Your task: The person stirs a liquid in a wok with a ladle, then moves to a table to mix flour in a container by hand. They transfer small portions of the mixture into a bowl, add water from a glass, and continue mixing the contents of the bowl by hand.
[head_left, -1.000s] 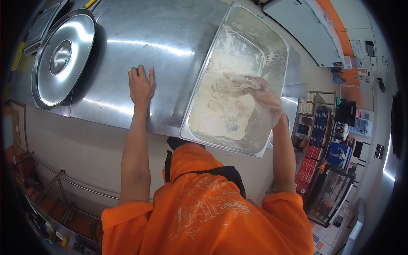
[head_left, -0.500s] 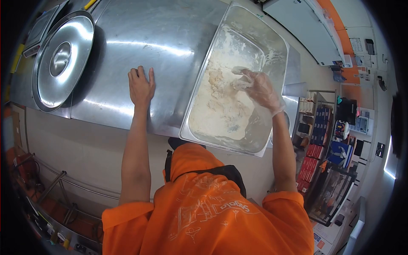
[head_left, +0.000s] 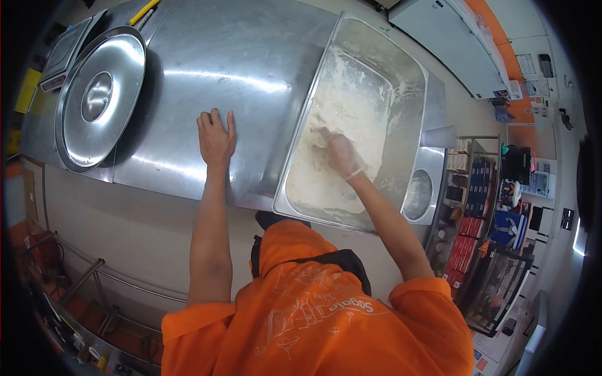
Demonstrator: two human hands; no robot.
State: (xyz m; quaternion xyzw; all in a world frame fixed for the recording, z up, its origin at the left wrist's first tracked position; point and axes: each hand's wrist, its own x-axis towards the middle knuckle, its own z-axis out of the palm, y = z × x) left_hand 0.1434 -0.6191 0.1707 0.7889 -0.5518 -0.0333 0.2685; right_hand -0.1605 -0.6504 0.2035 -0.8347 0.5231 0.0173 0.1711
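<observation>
My left hand is bare and lies on the steel worktop, fingers stretched out, holding nothing. My right hand, in a clear plastic glove, is down in a deep rectangular metal pan. Pale flour covers the pan's floor, and white smears coat its walls. The right fingertips touch the flour near the pan's left side. Motion blurs them, so what they hold, if anything, is hidden.
A large round metal lid rests at the left, near a scale. Right of the pan are a pale cup and a round metal bowl. A shelf with stacked boxes stands beyond.
My right hand has moved left and down into the flour, from above the pan's right half. The clumps seen earlier are less distinct. My left hand stays flat on the worktop.
</observation>
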